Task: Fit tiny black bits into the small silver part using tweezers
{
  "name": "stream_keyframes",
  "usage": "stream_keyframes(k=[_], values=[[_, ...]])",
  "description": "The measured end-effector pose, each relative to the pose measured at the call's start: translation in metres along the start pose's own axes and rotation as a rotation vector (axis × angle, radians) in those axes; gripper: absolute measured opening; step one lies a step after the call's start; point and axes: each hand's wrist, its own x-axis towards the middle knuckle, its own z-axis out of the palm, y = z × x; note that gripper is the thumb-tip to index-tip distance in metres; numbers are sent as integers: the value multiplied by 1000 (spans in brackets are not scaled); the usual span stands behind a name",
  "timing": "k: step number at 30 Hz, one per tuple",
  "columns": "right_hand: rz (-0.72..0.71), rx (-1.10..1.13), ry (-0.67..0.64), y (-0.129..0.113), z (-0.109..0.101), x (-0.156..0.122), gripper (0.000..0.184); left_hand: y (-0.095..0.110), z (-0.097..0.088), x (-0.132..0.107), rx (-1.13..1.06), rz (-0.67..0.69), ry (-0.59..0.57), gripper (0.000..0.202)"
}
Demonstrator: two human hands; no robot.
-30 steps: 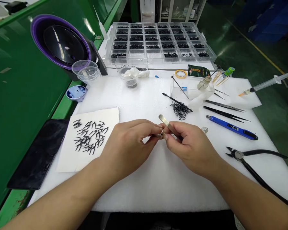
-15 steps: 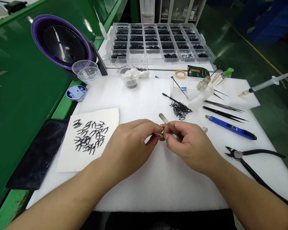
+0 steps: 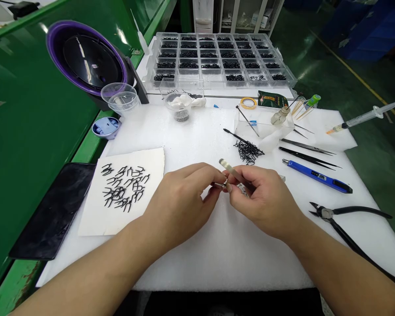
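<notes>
My left hand (image 3: 182, 202) is closed in a pinch, its thumb and fingertips on a tiny dark piece (image 3: 224, 184) whose kind I cannot make out. Against it press the fingertips of my right hand (image 3: 263, 199). Metal tweezers (image 3: 235, 172) lie in the grip of that right hand, their rounded end pointing up and left. Just beyond the hands is a pile of small bent black pieces (image 3: 249, 152). Similar black pieces (image 3: 127, 186) are spread over a cream paper sheet (image 3: 92, 219), left of my left hand.
Side cutters (image 3: 326, 213), a blue pen-shaped cutter (image 3: 317, 175) and black tweezers (image 3: 306, 156) lie on the right. A syringe (image 3: 362, 117) juts in at the far right. At the back stand a compartment box (image 3: 213, 83) and a black-purple fan-like device (image 3: 88, 57). A dark tablet (image 3: 49, 215) lies left.
Both hands stay together in nearly the same pose. The tweezers in my right hand have turned slightly, and their end sits a little lower. The whole view has shifted slightly.
</notes>
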Motion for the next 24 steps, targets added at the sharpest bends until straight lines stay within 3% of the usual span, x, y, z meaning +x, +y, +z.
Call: stream_keyframes(k=[12, 16, 20, 24], values=[[-3, 73, 14, 8, -3, -3, 15, -4, -4, 3, 47, -99, -12, 15], [110, 266, 18, 10, -9, -4, 8, -14, -6, 4, 70, -212, -155, 19], [113, 427, 41, 9, -10, -2, 9, -21, -10, 5, 42, -138, -325, 17], [113, 460, 113, 8, -5, -1, 10, -16, -17, 10, -38, -160, -210, 20]])
